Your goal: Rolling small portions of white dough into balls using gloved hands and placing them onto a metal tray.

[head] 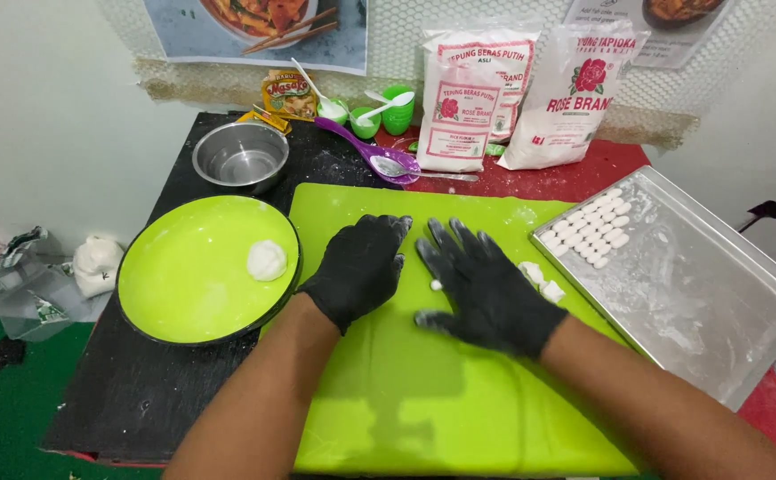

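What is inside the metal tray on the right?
Rows of small white dough pieces sit in the far corner of the tray, with a dusting of flour. Nothing covers them.

Around your steel bowl point(240, 156): purple spoon point(372, 153) to its right, three flour bags point(530, 93) further right, green cups point(386, 111) beyond it, seasoning packet point(286, 93) just behind, crumpled wrappers point(23, 276) to its lower left.

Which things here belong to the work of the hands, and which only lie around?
In use:
left hand and right hand on the green mat
small dough pieces
metal tray of dough pieces
dough lump on the green plate

Lying about:
steel bowl
flour bags
purple spoon
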